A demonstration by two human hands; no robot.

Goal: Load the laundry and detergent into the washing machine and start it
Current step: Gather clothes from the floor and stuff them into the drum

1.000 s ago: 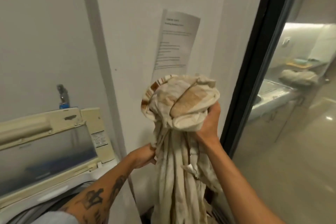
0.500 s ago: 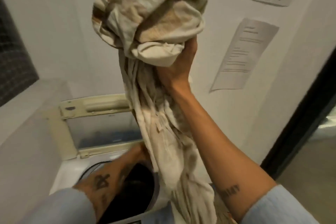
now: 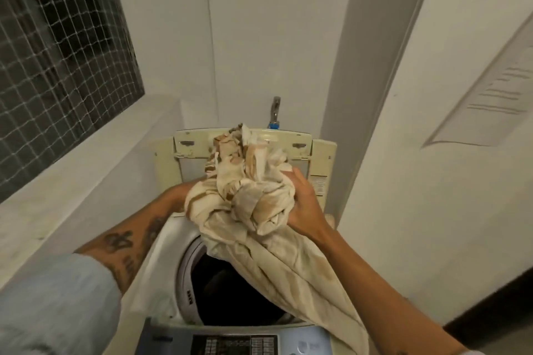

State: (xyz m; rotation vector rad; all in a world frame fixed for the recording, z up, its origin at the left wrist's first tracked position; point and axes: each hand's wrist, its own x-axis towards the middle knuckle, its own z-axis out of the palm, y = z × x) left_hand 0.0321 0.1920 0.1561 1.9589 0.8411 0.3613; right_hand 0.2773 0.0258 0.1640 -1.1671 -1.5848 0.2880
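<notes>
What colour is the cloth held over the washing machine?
Cream with brown and tan patches; the cloth shows best in the head view.

We've got a big cream sheet (image 3: 253, 204) with tan-brown stripes, bunched into a wad right above the top-loader's (image 3: 173, 242) open drum (image 3: 230, 291), its tail trailing off toward the front right corner. Washer lid (image 3: 190, 147) is flipped up at the back, drum looks dark inside.
</notes>
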